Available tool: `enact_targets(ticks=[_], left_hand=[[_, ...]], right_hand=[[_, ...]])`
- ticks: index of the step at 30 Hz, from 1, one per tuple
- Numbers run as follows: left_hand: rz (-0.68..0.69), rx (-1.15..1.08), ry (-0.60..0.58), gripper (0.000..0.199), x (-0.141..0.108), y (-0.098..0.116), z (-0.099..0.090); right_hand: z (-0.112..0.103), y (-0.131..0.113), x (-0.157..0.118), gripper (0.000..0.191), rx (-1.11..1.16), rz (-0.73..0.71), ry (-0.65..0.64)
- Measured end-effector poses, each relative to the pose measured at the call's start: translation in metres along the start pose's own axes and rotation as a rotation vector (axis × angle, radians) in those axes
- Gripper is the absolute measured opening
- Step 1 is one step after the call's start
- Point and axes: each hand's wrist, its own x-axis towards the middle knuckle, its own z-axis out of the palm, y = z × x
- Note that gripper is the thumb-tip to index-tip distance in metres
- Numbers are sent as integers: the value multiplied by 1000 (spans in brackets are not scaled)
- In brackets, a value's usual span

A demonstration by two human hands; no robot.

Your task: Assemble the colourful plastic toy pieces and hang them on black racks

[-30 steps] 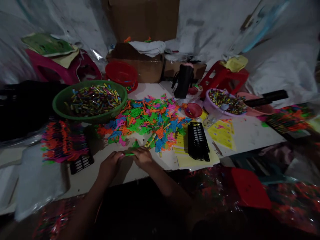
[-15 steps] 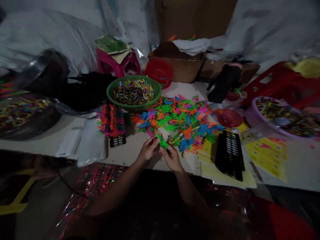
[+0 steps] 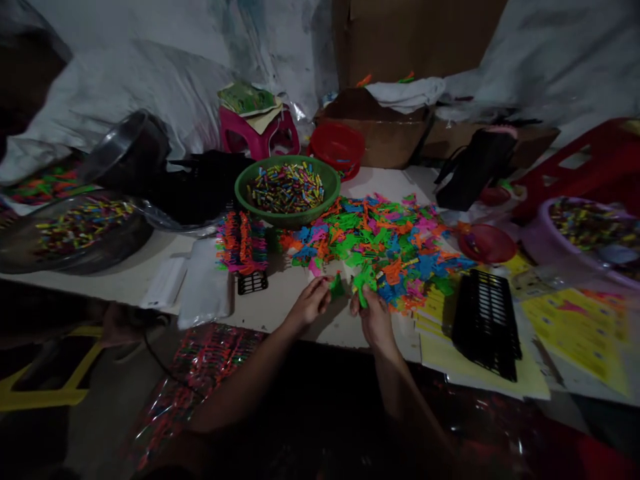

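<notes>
My left hand (image 3: 311,303) is closed on a small green plastic piece (image 3: 337,286) above the table's front part. Just to its right, my right hand (image 3: 373,316) pinches another green plastic piece (image 3: 363,280). A gap separates the two pieces. Behind my hands spreads a heap of green, blue, orange and pink plastic pieces (image 3: 380,233). The green bowl (image 3: 287,215) behind the heap's left side holds many small colourful sticks.
Rows of coloured pieces (image 3: 242,241) stand left of the heap on a black rack (image 3: 253,283). Black racks (image 3: 486,323) lie on yellow sheets at the right. A red dish (image 3: 487,244) and purple basin (image 3: 545,230) are farther right.
My hands have moved apart, each now with a green piece between its fingers. The surroundings have shifted right in the view.
</notes>
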Motion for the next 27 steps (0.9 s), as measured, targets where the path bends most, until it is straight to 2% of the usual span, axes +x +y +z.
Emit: enact_targets(ticks=[1, 3, 9, 12, 16, 19, 21, 23, 25, 27], left_hand=[[-20, -5, -20, 51, -1, -1, -1], [-47, -17, -82, 52, -2, -4, -1], [5, -7, -172, 49, -1, -11, 0], [85, 125, -129, 41, 0, -15, -2], [265, 366, -24, 30, -2, -23, -1], [385, 556, 52, 25, -9, -30, 4], [415, 629, 69, 25, -13, -35, 7], [400, 665, 31, 28, -13, -37, 8], [371, 691, 0, 36, -4, -33, 3], [369, 734, 49, 43, 17, -16, -8]], right_hand=[[-1, -1, 0, 42, -113, -60, 77], [-1, -2, 0, 38, -299, -130, 142], [-1, 5, -3, 33, -525, -243, 89], [-3, 7, -3, 33, -622, -295, 131], [1, 9, -7, 32, -762, -341, 202], [10, 13, -10, 33, -807, -309, 253], [11, 15, -9, 35, -784, -266, 243], [4, 14, -3, 39, -785, -217, 209], [-16, 9, 6, 46, -862, -158, 227], [-45, 1, 18, 53, -1029, -134, 388]])
